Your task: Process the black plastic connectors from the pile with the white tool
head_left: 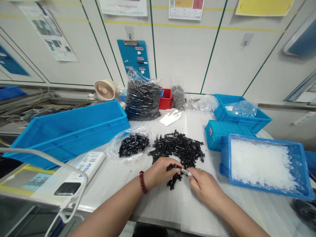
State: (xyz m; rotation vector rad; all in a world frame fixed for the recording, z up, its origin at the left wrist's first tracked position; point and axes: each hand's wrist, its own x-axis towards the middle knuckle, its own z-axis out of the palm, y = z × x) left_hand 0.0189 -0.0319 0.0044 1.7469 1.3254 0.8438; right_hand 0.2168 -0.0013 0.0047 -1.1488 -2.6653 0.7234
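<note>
My left hand (160, 171), with a beaded bracelet (143, 182) at the wrist, is closed around black rod-shaped parts (172, 167). My right hand (204, 185) pinches a whitish tube-like piece (185, 172), whose far end meets the end of a black part at the left fingers. Whether the two are joined, I cannot tell. Just beyond both hands spreads a heap of slim black parts (177, 146). A few more black parts (172, 184) lie below the fingers. Left of the heap, an open clear bag (134, 144) holds black parts with pale bands.
A tilted blue bin (261, 138) of small translucent pieces stands at the right. Behind are blue crates (243, 113), a full bag (143, 98), a white glove (171, 117) and a fan (106, 90). A long blue tray (74, 128) and a phone (67, 189) lie left.
</note>
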